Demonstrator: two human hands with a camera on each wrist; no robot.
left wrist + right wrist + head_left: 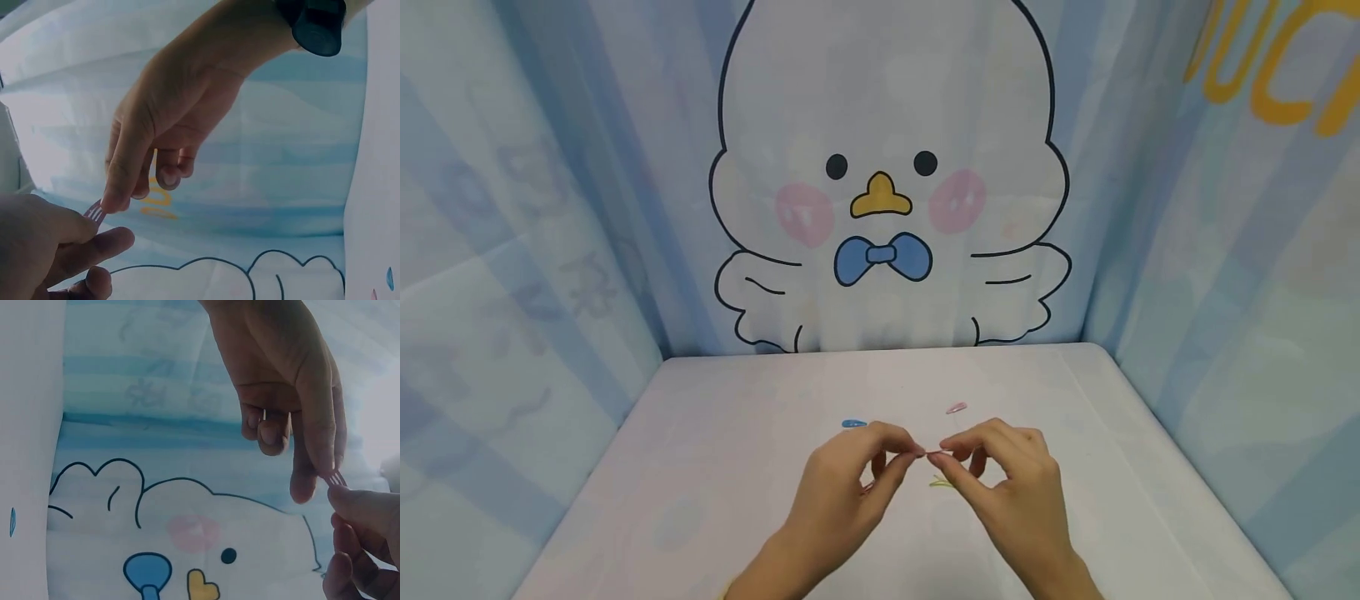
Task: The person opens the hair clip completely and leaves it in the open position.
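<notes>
Both hands meet over the table in the head view, fingertips almost touching. Between them is a small pink snap hair clip (pixel 934 452), whose slotted metal shows in the left wrist view (pixel 95 212). My left hand (pixel 853 471) pinches one end between thumb and index finger. The other end is pinched by my right hand (pixel 1011 471) in the same way. Most of the clip is hidden by the fingertips. Below the right fingers lies a yellow-green hair clip (pixel 939 482), partly covered. A reddish clip (pixel 867 487) shows behind the left thumb.
On the white table (pixel 715 433), a blue hair clip (pixel 853 423) lies just beyond the left hand. A pink hair clip (pixel 957 408) lies farther back, beyond the right hand. Printed cloth curtains (pixel 685 208) enclose the table at the back and sides.
</notes>
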